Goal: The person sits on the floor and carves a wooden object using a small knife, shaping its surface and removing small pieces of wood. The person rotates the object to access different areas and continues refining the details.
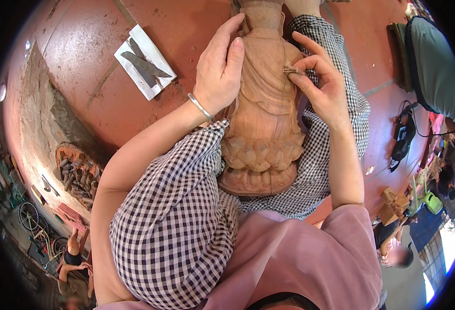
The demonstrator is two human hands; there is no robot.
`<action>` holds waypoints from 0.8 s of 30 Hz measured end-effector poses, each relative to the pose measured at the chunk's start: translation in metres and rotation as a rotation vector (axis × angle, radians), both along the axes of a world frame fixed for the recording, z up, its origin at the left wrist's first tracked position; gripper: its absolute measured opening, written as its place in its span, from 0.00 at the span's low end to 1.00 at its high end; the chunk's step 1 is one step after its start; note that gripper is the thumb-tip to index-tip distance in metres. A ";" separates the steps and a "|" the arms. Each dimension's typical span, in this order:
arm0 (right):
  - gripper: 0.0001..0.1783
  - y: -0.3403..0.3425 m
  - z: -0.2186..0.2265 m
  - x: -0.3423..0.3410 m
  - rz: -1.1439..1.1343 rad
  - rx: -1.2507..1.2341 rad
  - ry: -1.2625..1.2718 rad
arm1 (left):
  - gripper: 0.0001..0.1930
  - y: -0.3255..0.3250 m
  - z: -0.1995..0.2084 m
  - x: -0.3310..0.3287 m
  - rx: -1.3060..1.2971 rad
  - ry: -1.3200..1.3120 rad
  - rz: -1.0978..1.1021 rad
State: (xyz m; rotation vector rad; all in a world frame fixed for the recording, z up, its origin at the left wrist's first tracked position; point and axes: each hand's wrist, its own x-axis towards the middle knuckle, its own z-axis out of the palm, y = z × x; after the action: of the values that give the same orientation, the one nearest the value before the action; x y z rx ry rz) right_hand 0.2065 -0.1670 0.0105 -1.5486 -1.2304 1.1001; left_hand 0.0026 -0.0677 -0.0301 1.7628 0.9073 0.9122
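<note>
A carved wooden statue (268, 98) with robe folds and a petalled base lies lengthwise between my legs, its base toward me. My left hand (221, 70) rests flat along the statue's left side, fingers stretched toward its neck. At the statue's right shoulder, my right hand (317, 77) pinches a small folded brown piece, which looks like sandpaper (291, 70), against the wood. The top end of the statue runs out of the picture at the upper edge.
On the red tiled floor (186, 31) at left lies a white paper (145, 62) with dark flat strips on it. A basket of carving tools (77, 173) stands further left. To the right are a grey-green cushion (436, 70), a black pouch (404, 137) and wood blocks (392, 204). Other people sit at both lower sides.
</note>
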 end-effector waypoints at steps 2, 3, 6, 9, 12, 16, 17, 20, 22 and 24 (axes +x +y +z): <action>0.06 0.000 0.003 0.001 0.050 0.067 -0.142 | 0.24 -0.001 0.000 -0.001 -0.002 -0.001 0.003; 0.06 0.000 0.005 0.002 0.103 0.114 -0.254 | 0.24 -0.003 0.001 -0.001 -0.009 -0.001 0.005; 0.06 -0.003 0.004 0.003 0.103 0.105 -0.266 | 0.24 -0.001 0.002 -0.001 -0.017 -0.001 0.000; 0.06 0.002 0.010 -0.009 0.075 0.161 -0.308 | 0.24 -0.002 0.001 -0.001 -0.020 0.009 0.006; 0.06 0.010 0.016 -0.027 0.021 0.228 -0.426 | 0.24 -0.002 0.001 -0.002 -0.014 0.025 0.009; 0.08 -0.006 0.018 -0.027 -0.052 0.225 -0.607 | 0.23 -0.003 0.001 -0.002 -0.019 0.027 0.014; 0.08 -0.005 0.018 -0.027 -0.051 0.248 -0.611 | 0.24 -0.002 0.002 -0.002 -0.022 0.023 0.012; 0.08 0.007 0.021 -0.035 -0.029 0.303 -0.626 | 0.24 -0.003 0.004 -0.001 -0.040 0.017 0.009; 0.08 0.020 0.021 -0.045 -0.036 0.328 -0.639 | 0.24 -0.001 0.003 -0.002 -0.048 0.027 0.012; 0.08 0.018 0.017 -0.046 -0.074 0.341 -0.624 | 0.24 -0.001 0.002 -0.001 -0.044 0.013 0.005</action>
State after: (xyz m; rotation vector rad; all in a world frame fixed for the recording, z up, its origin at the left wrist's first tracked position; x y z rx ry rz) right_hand 0.1608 -0.1488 0.0278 -1.6988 -1.6489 0.3227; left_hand 0.0021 -0.0687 -0.0283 1.7320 0.9333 0.8785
